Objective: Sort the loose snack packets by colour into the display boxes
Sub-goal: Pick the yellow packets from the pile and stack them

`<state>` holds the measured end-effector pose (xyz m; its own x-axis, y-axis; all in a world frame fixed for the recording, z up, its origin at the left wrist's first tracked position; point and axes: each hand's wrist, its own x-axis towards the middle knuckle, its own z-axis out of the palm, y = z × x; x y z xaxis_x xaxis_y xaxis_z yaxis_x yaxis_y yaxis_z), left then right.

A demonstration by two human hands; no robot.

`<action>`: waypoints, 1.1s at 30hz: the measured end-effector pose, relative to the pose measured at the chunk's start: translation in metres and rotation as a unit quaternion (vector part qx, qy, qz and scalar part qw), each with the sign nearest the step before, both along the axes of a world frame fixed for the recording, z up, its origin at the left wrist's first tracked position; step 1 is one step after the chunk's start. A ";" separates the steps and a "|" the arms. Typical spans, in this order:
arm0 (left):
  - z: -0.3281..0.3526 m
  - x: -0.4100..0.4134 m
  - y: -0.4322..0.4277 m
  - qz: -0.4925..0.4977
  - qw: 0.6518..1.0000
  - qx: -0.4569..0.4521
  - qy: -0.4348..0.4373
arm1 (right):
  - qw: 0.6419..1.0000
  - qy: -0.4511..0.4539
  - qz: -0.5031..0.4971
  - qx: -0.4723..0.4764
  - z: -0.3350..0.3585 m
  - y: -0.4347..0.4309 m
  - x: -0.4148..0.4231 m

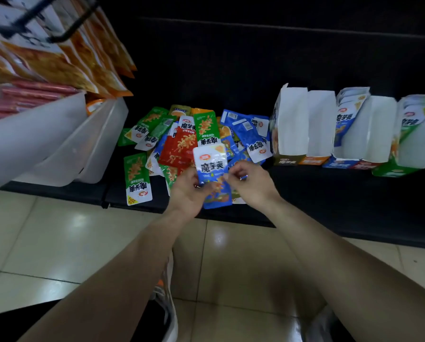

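Our left hand (pixel 188 191) and right hand (pixel 249 183) both pinch the blue packet (pixel 212 166), which we judge light, floppy and slick, best gripped by its flat sealed edges

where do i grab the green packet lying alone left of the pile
Pinch the white near end of the flat green foil packet, coming from the front edge of the black shelf. It lies flat, lengthwise toward you, and that end looks clear of the heap of mixed coloured packets.
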<state>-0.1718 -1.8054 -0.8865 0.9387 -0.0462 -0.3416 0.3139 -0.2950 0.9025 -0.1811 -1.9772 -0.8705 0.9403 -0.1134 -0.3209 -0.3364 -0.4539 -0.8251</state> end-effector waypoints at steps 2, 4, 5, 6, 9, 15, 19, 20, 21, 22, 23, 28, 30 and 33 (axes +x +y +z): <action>-0.009 0.006 0.013 0.017 0.999 0.048 0.005 | 0.986 -0.034 0.061 -0.151 -0.014 -0.008 0.008; -0.018 0.014 0.028 0.012 0.995 0.100 0.014 | 0.947 -0.007 0.171 -0.272 -0.027 -0.018 0.017; -0.021 0.017 0.033 0.015 0.993 0.115 0.015 | 0.925 0.013 0.220 -0.310 -0.032 -0.020 0.020; -0.023 0.019 0.035 0.022 0.993 0.118 0.014 | 0.905 0.025 0.256 -0.339 -0.038 -0.022 0.022; -0.026 0.024 0.037 0.046 0.992 0.121 0.009 | 0.883 0.026 0.288 -0.369 -0.054 -0.026 0.016; -0.039 0.026 0.035 0.061 0.986 0.158 0.001 | 0.884 0.013 0.272 -0.381 -0.071 -0.034 0.008; -0.044 0.021 0.034 0.046 0.990 0.136 0.010 | 0.871 -0.006 0.224 -0.437 -0.064 -0.040 0.012; -0.045 0.021 0.034 0.043 0.991 0.125 0.017 | 0.872 -0.006 0.211 -0.442 -0.063 -0.041 0.014; -0.045 0.020 0.034 0.041 0.992 0.117 0.024 | 0.874 -0.009 0.197 -0.444 -0.062 -0.042 0.015; -0.045 0.021 0.034 0.041 0.993 0.103 0.032 | 0.880 -0.013 0.180 -0.439 -0.060 -0.043 0.015; -0.044 0.021 0.033 0.042 0.995 0.085 0.042 | 0.892 -0.013 0.157 -0.423 -0.057 -0.045 0.014; -0.035 0.016 0.023 0.046 0.996 -0.012 0.074 | 0.996 0.022 -0.043 -0.072 -0.032 -0.046 0.007; -0.031 0.012 0.014 0.049 0.995 -0.036 0.080 | 0.993 0.034 -0.082 0.078 -0.023 -0.039 0.001; -0.023 0.006 -0.002 0.057 0.991 -0.084 0.085 | 0.980 0.074 -0.082 0.163 -0.016 -0.023 -0.008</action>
